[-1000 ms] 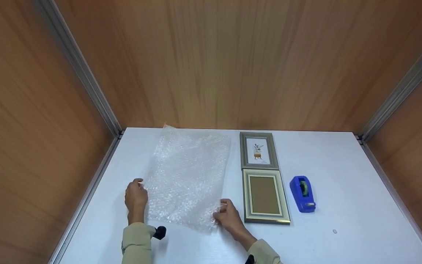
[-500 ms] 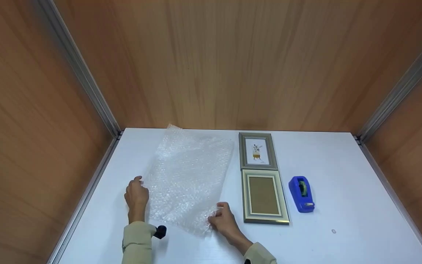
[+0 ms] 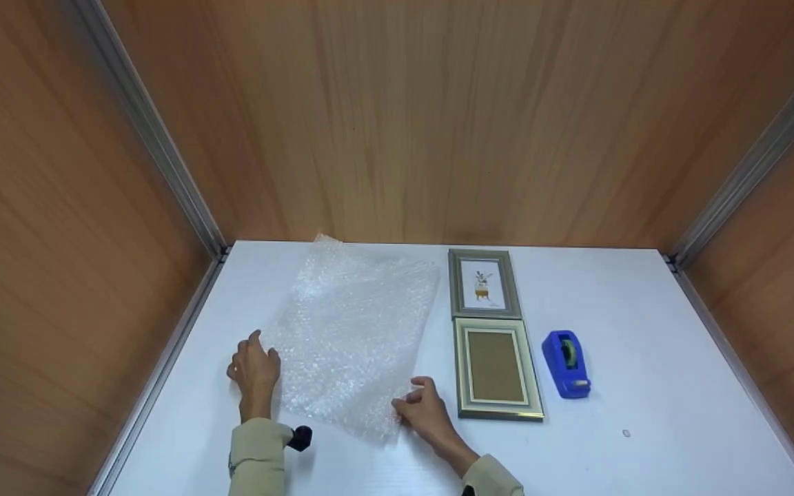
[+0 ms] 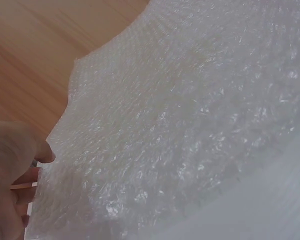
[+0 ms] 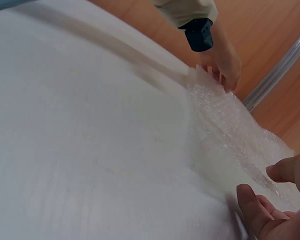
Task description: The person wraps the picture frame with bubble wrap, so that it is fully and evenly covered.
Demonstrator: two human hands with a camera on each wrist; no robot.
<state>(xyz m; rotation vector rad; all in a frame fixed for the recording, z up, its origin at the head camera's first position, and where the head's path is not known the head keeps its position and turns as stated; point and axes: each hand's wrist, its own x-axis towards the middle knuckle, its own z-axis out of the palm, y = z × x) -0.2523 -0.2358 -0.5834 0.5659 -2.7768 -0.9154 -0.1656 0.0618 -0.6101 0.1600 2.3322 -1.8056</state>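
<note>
The left hand [image 3: 256,368] has its fingers [image 3: 252,344] loosely bent, the thumb apart from them, the sleeved left forearm [image 3: 257,455] straight behind. The right hand [image 3: 428,413] angles leftward, thumb and fingers parted, its right forearm [image 3: 493,477] slanting back rightward behind them.

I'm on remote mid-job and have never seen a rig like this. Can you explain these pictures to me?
There is no robot here: you are watching a person's bare left hand and right hand. The wide picture comes from a camera worn on the head, looking forward and down; the two close ones come from a camera on each wrist. On the white table lie a sheet of bubble wrap, a framed picture, a brown-centred frame nearer the person and a blue tape dispenser. The hands are at the wrap's edges. The right thumb and fingers stand apart; whether the left hand pinches the wrap, I can't tell.
</note>
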